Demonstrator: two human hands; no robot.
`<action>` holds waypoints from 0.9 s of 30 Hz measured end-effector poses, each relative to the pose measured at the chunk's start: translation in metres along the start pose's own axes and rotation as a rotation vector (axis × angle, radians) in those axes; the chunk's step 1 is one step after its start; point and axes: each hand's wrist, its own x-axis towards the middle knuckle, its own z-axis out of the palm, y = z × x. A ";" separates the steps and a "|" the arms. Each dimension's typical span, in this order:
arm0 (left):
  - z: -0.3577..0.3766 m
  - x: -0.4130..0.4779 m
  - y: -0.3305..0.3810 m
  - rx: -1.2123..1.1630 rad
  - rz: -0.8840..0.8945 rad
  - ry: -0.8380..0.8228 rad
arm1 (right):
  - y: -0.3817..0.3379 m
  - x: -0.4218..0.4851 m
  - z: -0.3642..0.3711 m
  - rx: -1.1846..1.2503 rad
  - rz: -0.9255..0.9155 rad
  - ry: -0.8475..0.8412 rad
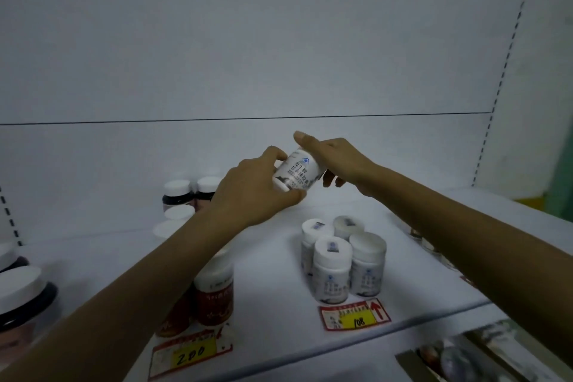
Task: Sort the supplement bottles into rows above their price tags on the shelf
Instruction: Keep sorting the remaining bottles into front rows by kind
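Both hands are holding one white bottle (pixel 296 173) tilted above the shelf (pixel 266 257): left grip (pixel 254 186) clasping its lower end, right grip (pixel 333 161) clasping its top. Four matching bottles (pixel 342 254) are standing behind the 108 tag (pixel 355 315).

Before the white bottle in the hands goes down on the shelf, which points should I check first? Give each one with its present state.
1. Hold: left hand and right hand both grip the white bottle: ok.
2. Bottle upright: it lies tilted, cap toward the left hand: not ok.
3. Matching group: four white bottles stand behind the 108 price tag: ok.
4. Label match with that group: looks alike, print too blurred: cannot tell.
5. Free shelf space beside and behind the group: ok.
6. Red bottles stay at the 200 tag, apart: ok.
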 end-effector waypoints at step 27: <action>0.091 -0.035 0.164 -0.336 -0.144 0.263 | 0.091 -0.093 -0.133 0.448 -0.007 -0.131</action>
